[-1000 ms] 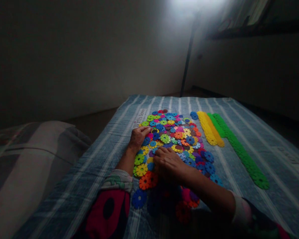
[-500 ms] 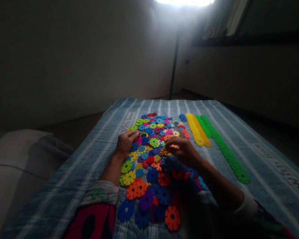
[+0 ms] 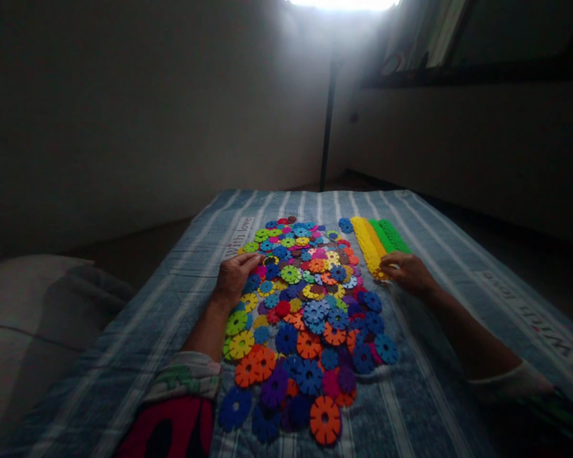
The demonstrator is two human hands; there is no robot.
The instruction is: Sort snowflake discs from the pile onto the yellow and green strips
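Note:
A spread pile of many-coloured notched plastic discs (image 3: 308, 344) covers the middle of the striped cloth. At the pile's far left edge is my left hand (image 3: 237, 275), its fingers pressed together beside a yellow disc (image 3: 270, 260); whether they pinch anything is hidden. My right hand (image 3: 407, 270) is off to the right, thumb and fingers closed on a yellow disc (image 3: 381, 275) at the near end of two overlapping yellow disc rows (image 3: 367, 243). Beyond that hand lie green disc rows (image 3: 390, 236), their nearer part covered by the hand and arm.
A few blue discs (image 3: 346, 225) lie left of the yellow rows. The striped cloth (image 3: 167, 318) carries printed lettering on both sides. Behind the table stand a dark pole (image 3: 328, 127) and a bright lamp (image 3: 344, 4). Pale fabric (image 3: 33, 312) bulges at the left.
My right hand has moved right, from above the pile to the near end of the yellow rows, uncovering discs beneath it. My left hand stays at the pile's left edge.

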